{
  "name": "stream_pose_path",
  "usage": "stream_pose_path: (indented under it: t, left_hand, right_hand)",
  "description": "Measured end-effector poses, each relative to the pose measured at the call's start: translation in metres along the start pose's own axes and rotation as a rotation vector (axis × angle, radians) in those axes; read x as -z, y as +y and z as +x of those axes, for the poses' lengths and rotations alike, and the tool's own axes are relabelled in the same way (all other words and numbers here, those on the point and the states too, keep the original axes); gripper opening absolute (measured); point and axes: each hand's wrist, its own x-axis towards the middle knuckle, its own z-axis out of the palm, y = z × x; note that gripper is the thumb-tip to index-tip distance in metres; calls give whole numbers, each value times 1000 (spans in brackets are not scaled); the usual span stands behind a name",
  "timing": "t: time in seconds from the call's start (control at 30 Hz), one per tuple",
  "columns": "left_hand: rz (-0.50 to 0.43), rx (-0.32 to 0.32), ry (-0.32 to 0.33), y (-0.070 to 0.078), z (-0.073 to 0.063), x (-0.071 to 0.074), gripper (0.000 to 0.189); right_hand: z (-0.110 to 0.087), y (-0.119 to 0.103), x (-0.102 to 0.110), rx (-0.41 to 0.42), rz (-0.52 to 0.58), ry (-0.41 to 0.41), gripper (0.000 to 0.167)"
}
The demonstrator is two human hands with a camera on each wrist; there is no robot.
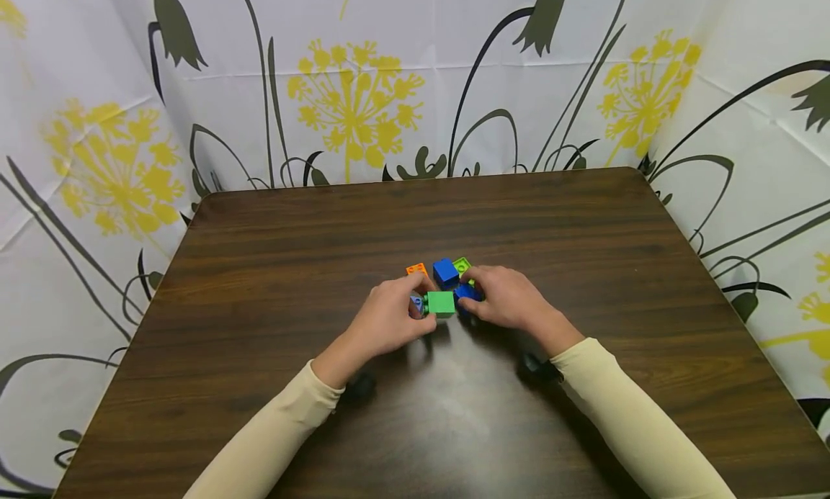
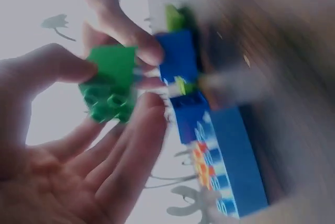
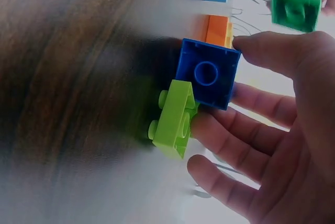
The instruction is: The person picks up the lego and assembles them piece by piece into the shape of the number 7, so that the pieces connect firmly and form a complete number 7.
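Note:
My left hand pinches a green toy brick between thumb and fingers, raised off the table. In the left wrist view the studs of that green brick face the palm. My right hand grips a dark blue brick just right of the green one. Its hollow underside shows in the right wrist view, with the thumb at one corner of the blue brick and fingers behind. A lime green brick lies on its side by the right fingertips. Another blue brick sits just beyond the hands.
An orange brick lies beyond the left hand. A longer light blue brick with studs, mostly hidden by the left hand in the head view, is near it. All stand on a dark wood table, backed by a flowered curtain.

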Motion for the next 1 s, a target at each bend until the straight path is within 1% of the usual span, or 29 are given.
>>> stream_pose_path:
  t: [0.03, 0.1, 0.13, 0.2, 0.3, 0.4, 0.43, 0.5, 0.57, 0.6, 0.67, 0.73, 0.83, 0.9, 1.0]
  left_hand:
    - [-17, 0, -39, 1, -2, -1, 29]
    - [-20, 4, -102, 1, -5, -3, 31]
    - [-12, 8, -122, 0, -5, -4, 31]
    - [19, 21, -138, -3, -6, -6, 32]
    - [61, 47, -128, -9, -5, -8, 33]
    - [135, 41, -90, -13, -2, -10, 34]
    - [169, 39, -74, -14, -1, -11, 35]
    - [277, 21, -40, -12, 1, -14, 36]
    - [380, 16, -21, -9, 4, -15, 38]
    - [416, 15, -20, -7, 5, -16, 39]
    - [444, 8, -35, -3, 8, -18, 40]
    - [403, 4, -60, -1, 11, -20, 41]
    - [288, 11, -99, -3, 14, -22, 44]
    - [198, 32, -120, -6, 16, -21, 46]
    - [55, 84, -132, -12, 20, -18, 48]
  right_hand:
    - [0, 1, 0, -2, 14, 0, 41]
    - [-1, 2, 1, -8, 41, 0, 39]
    - [-1, 2, 2, -12, 59, 1, 38]
    - [-1, 2, 3, -17, 94, 0, 39]
    - [-2, 1, 5, -19, 138, -3, 44]
    - [-4, 2, 6, -11, 165, 10, 48]
    - [-4, 3, 6, -7, 170, 17, 48]
    - [-6, 4, 7, -1, 179, 34, 45]
    - [-5, 4, 9, 3, 191, 52, 41]
    - [-5, 4, 10, 6, 198, 60, 40]
    - [-5, 4, 11, 5, 218, 77, 37]
    - [-6, 4, 13, -5, 246, 91, 35]
    - [-6, 5, 14, -28, 291, 113, 31]
    - [-6, 5, 16, -33, 320, 140, 29]
    - [-4, 5, 19, -16, 352, 196, 26]
